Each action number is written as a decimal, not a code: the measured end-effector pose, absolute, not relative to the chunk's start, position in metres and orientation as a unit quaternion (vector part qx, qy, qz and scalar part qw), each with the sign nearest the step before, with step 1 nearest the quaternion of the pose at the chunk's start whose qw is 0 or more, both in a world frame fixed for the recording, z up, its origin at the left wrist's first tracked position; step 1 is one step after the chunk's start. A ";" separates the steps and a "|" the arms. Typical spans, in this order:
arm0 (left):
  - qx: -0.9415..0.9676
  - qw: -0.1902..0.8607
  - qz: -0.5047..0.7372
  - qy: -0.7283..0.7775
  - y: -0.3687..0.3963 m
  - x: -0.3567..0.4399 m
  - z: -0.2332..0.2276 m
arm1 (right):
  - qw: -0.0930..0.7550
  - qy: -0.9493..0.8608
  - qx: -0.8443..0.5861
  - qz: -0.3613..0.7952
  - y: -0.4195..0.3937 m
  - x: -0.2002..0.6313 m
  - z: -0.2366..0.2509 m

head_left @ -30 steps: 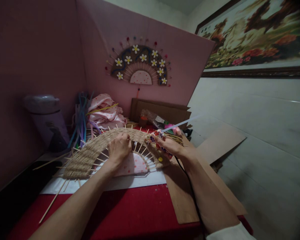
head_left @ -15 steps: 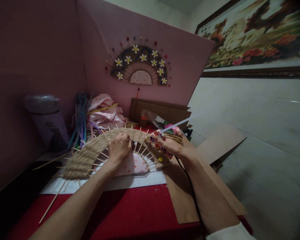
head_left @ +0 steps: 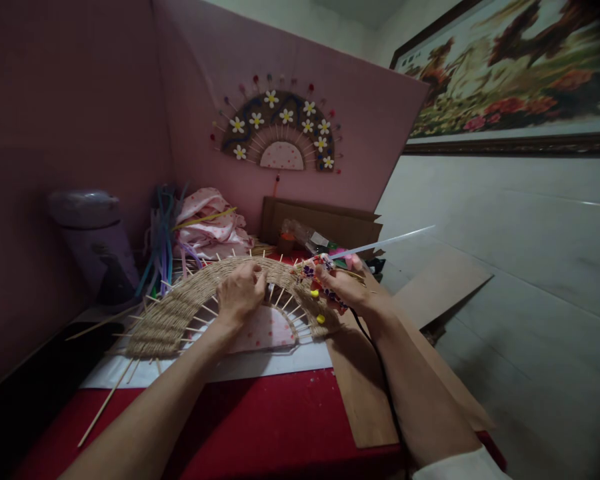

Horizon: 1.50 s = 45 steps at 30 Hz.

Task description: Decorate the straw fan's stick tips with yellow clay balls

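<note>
A half-round woven fan (head_left: 180, 308) of jute cord on thin wooden spokes lies flat on white paper (head_left: 260, 365) on the red table (head_left: 260, 427). My left hand (head_left: 239, 293) presses down on the inner edge of the woven band, near the top of the arch. My right hand (head_left: 341, 288) grips a flower-patterned glue gun (head_left: 325, 283) with a long clear glue stick (head_left: 385, 241) sticking out behind; its nozzle points at the band just right of my left hand. A black cord (head_left: 380, 373) trails back along my right forearm.
A finished fan with white flowers (head_left: 279, 131) hangs on the pink panel. Behind the work lie pink cloth (head_left: 207, 223), coloured strips (head_left: 161, 233), cardboard pieces (head_left: 325, 223) and a grey jug (head_left: 93, 237). A brown board (head_left: 360, 393) lies at the right; loose skewers (head_left: 103, 407) lie at the left.
My right hand has lifted and tilted the glue gun slightly, so the glue stick points more to the right. My left hand has barely shifted on the band.
</note>
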<state>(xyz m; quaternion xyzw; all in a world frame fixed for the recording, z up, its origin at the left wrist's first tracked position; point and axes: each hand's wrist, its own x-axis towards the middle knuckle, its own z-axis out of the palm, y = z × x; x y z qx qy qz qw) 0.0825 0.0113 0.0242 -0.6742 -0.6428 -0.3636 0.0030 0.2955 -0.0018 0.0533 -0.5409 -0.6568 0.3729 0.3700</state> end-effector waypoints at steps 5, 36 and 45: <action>-0.673 -0.018 -0.415 -0.612 0.017 0.081 0.020 | 0.385 -0.655 -0.540 0.362 -0.002 0.295 0.055; -0.681 -0.122 -0.572 -0.441 0.031 0.082 0.005 | 0.608 -0.582 -0.406 0.357 0.011 0.288 0.042; -0.638 -0.260 -0.605 -0.398 0.030 0.090 0.008 | 0.538 -0.642 -0.532 0.128 0.015 0.309 0.054</action>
